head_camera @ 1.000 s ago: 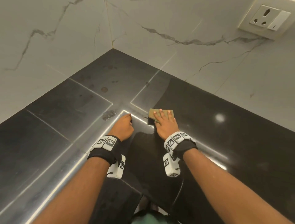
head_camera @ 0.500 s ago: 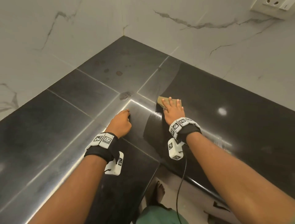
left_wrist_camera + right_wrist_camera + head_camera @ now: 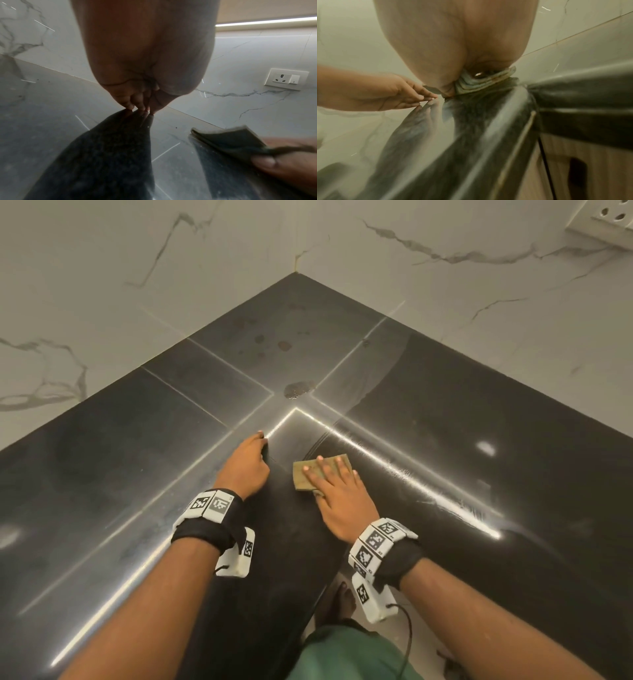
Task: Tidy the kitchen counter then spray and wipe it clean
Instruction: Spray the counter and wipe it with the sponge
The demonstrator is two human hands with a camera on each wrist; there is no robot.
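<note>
A folded olive-brown cloth (image 3: 305, 475) lies on the black stone counter (image 3: 479, 405), near its inner front corner. My right hand (image 3: 337, 494) presses down on the cloth with straight, spread fingers; its thumb lies at the cloth's near edge. In the left wrist view the cloth (image 3: 228, 140) sticks out past that hand (image 3: 288, 162). The right wrist view shows the cloth (image 3: 481, 82) bunched in layers under the palm. My left hand (image 3: 248, 463) rests beside it, holding nothing. Its fingertips (image 3: 137, 106) touch the counter by the bright seam.
White marble walls meet at the far corner. A wet patch (image 3: 298, 390) and small dried spots (image 3: 284, 345) mark the counter beyond the hands. A wall socket (image 3: 603, 217) is at top right. The counter's front edge runs just below the hands, above a bare foot (image 3: 342, 601).
My right hand has slid the cloth back toward me, from beyond the bright seam to the near side. The left hand has stayed by the seam corner.
</note>
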